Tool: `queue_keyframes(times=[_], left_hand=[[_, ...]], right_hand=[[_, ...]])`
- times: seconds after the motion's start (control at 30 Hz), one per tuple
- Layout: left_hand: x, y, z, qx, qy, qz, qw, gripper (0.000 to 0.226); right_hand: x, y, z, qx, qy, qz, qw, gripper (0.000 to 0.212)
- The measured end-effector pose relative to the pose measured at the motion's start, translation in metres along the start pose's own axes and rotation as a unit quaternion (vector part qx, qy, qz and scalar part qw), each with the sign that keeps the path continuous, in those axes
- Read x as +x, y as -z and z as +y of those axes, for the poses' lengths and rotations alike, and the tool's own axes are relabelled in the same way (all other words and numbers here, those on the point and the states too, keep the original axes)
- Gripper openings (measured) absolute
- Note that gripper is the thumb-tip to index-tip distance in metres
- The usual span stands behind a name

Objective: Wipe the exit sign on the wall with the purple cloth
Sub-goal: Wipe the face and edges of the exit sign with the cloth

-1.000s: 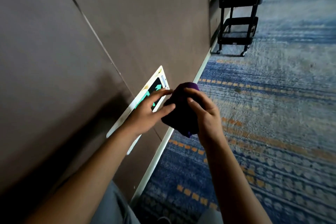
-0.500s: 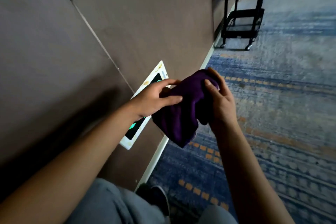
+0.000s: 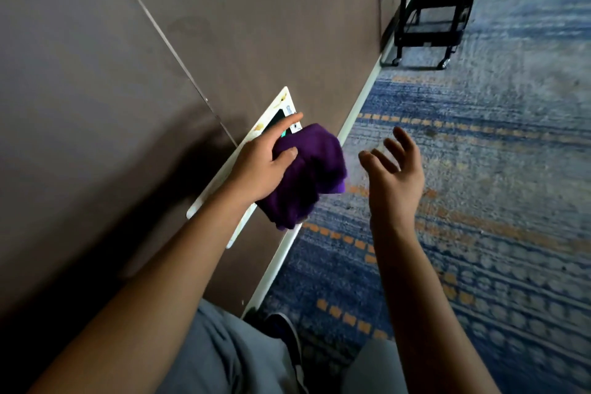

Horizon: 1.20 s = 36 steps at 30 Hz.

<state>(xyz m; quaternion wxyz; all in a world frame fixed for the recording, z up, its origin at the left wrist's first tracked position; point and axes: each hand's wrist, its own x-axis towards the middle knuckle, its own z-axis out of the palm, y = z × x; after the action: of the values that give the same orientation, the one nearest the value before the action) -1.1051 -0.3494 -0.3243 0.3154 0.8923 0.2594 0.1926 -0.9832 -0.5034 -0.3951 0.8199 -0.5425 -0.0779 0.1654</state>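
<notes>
The exit sign [image 3: 277,107], a white-framed panel with a dark face and green marks, is set low in the brown wall just above the skirting. My left hand [image 3: 262,166] holds the bunched purple cloth [image 3: 308,169] against the sign, thumb on the cloth and forefinger stretched over the sign's upper end. Most of the sign's face is hidden behind that hand and the cloth. My right hand [image 3: 395,166] hovers to the right of the cloth, apart from it, fingers spread and holding nothing.
A black wheeled cart [image 3: 430,9] stands by the wall further along. Blue patterned carpet [image 3: 479,201] covers the floor on the right. A white skirting strip [image 3: 358,99] runs along the wall's foot. My knees in grey trousers and a shoe [image 3: 284,333] are below.
My right hand has let go of the purple cloth and drawn away to the right, opening. My left hand now holds the cloth alone and has brought it onto the sign.
</notes>
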Motion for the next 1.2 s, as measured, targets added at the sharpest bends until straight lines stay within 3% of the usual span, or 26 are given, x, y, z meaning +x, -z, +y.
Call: queue_keyframes(times=[0.17, 0.3, 0.37, 0.5, 0.63, 0.77, 1.03, 1.2], left_hand=[[0.002, -0.010, 0.007, 0.057, 0.004, 0.000, 0.998, 0.061], [-0.003, -0.015, 0.015, -0.027, 0.010, -0.125, 0.992, 0.070], [-0.004, -0.016, 0.016, -0.044, 0.004, -0.147, 0.988, 0.072], [-0.003, -0.008, 0.012, -0.049, 0.003, -0.118, 0.992, 0.069], [-0.012, -0.010, 0.013, -0.076, 0.004, -0.105, 0.991, 0.069], [-0.011, -0.014, 0.015, -0.038, -0.033, -0.039, 0.998, 0.076], [-0.013, -0.008, 0.006, -0.051, -0.033, -0.023, 0.998, 0.075], [-0.002, 0.007, 0.008, -0.072, -0.065, 0.005, 0.995, 0.068]], right_hand=[[-0.008, -0.002, -0.009, -0.040, -0.045, -0.099, 0.993, 0.061], [-0.021, -0.021, 0.001, -0.094, -0.103, -0.132, 0.981, 0.075], [-0.023, -0.029, 0.004, -0.105, -0.111, -0.126, 0.980, 0.077], [-0.023, -0.041, 0.016, -0.090, -0.103, -0.086, 0.987, 0.064], [-0.020, -0.057, 0.020, -0.082, -0.088, -0.062, 0.991, 0.066], [-0.017, -0.070, 0.024, -0.065, -0.081, -0.029, 0.994, 0.054], [-0.005, -0.076, 0.025, -0.057, -0.054, -0.062, 0.995, 0.039], [0.009, -0.052, 0.035, -0.027, -0.085, -0.028, 0.996, 0.036]])
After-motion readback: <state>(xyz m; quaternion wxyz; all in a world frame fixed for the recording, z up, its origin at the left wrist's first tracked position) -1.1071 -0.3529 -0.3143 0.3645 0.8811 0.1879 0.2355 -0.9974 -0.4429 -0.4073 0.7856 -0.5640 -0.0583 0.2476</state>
